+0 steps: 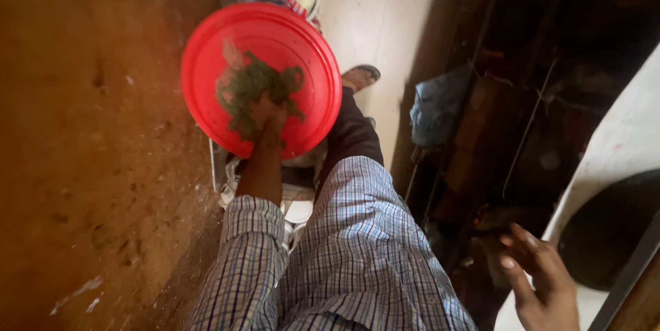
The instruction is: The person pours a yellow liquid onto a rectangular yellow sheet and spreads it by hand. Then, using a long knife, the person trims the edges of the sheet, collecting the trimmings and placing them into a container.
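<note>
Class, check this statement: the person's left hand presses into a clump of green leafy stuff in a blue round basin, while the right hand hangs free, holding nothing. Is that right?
Not quite. The round basin is red, not blue, as the head view shows. The rest stands: the left hand presses into the clump of green leafy stuff in it, and the right hand hangs free, holding nothing.

Blue-and-white checked shirt sleeve (cuff unbuttoned), dark trousers, sandal

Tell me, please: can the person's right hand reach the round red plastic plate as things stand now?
Probably not without moving: the right hand hangs open far off to the side, while the left hand already rests in the green leafy stuff on the red plate.
</note>
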